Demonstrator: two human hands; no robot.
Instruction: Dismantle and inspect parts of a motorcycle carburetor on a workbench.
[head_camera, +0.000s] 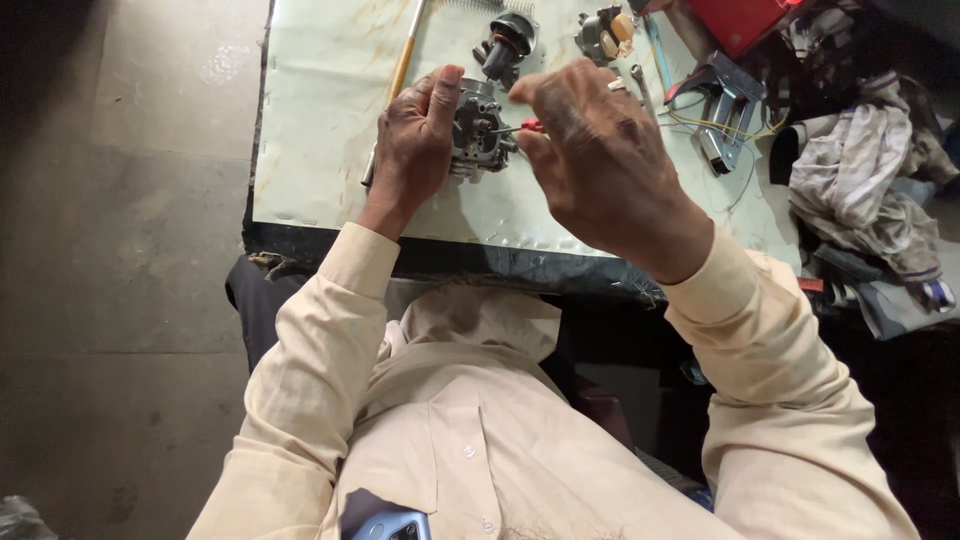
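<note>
My left hand (412, 145) grips a grey metal carburettor body (478, 130) and holds it just above the pale table top (320, 120). My right hand (595, 150) pinches a small screwdriver with a red handle (530, 126). Its thin tip points left into the side of the carburettor. Both hands are close together over the table's near half. Cream shirt sleeves cover both forearms.
Behind the hands lie a dark round engine part (505, 45), another metal part with an orange piece (605, 32), a wrench (642, 88), a yellow-handled tool (402, 70), a metal bracket with wires (725, 110) and a red box (740, 20). Rags (860, 190) are piled at the right.
</note>
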